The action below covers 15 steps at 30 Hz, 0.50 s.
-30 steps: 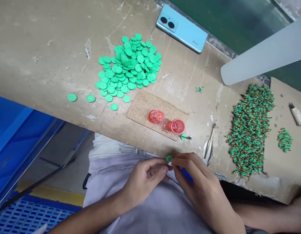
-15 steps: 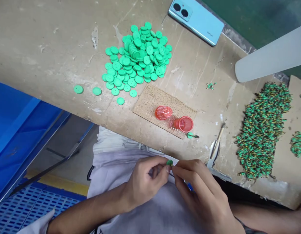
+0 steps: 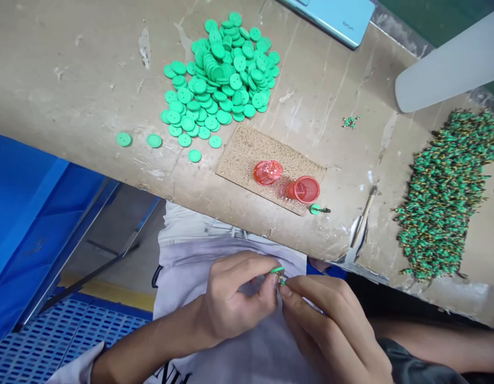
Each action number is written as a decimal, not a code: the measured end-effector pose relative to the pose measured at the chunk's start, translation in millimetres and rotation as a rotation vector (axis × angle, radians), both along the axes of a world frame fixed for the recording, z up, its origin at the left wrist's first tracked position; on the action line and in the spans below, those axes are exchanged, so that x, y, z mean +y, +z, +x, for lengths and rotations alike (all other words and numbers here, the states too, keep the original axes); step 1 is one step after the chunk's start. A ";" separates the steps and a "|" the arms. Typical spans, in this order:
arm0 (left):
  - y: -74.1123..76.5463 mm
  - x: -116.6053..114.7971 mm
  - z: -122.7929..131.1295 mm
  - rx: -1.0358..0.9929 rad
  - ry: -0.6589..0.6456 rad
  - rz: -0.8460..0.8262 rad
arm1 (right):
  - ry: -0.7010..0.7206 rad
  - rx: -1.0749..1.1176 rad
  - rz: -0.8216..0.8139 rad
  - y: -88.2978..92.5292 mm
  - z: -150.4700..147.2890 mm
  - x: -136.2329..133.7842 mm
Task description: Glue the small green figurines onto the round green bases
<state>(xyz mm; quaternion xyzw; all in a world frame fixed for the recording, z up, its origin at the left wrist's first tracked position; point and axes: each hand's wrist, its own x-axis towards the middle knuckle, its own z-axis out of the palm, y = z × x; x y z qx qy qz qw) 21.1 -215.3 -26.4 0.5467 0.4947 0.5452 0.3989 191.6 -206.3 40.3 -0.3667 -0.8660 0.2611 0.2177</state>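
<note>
Two bare hands work close together in front of a pale shirt point(image 3: 226, 250), below a scarred tan workbench point(image 3: 71, 69). The left hand point(image 3: 234, 301) is curled, its thumb and forefinger pinching a green button point(image 3: 277, 270) seen edge-on. The right hand point(image 3: 326, 325) is nearly closed, its fingertips point(image 3: 289, 290) pressed to the same button. A tiny yellowish bit at the pinch is too small to identify.

On the bench, a heap of green buttons point(image 3: 218, 74) lies beside a cork mat point(image 3: 239, 160) bearing two red cups point(image 3: 306, 189). A stemmed green button point(image 3: 315, 209) rests at the mat's corner. Farther right lies a large heap of green-and-yellow pieces point(image 3: 442, 194).

A pale blue phone point(image 3: 334, 16) is cut off by the top edge; its small back lettering is unreadable. Black letters on the shirt point(image 3: 170, 373) are cut off too.
</note>
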 end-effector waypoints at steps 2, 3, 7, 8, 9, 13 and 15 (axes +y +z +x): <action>0.1 -0.7 -0.8 0.000 -0.005 0.010 | 0.022 -0.003 0.024 -0.9 -0.5 0.6; 0.2 -1.1 -1.2 0.002 -0.002 0.017 | 0.023 -0.005 0.034 -1.3 -0.9 0.9; 1.0 -0.6 -3.2 0.025 0.011 0.033 | 0.018 -0.010 0.056 -1.1 -2.9 2.7; 1.4 0.0 -4.0 0.031 0.005 0.031 | 0.013 -0.018 0.052 -0.7 -3.2 3.3; 1.7 0.7 -4.9 0.034 -0.004 0.031 | 0.015 -0.023 0.057 -0.4 -3.4 3.9; 3.5 3.6 -9.2 0.049 -0.052 0.039 | 0.009 -0.026 0.075 0.5 -4.0 4.2; 4.6 4.7 -11.1 0.062 -0.078 0.034 | 0.001 -0.027 0.047 1.2 -4.6 2.2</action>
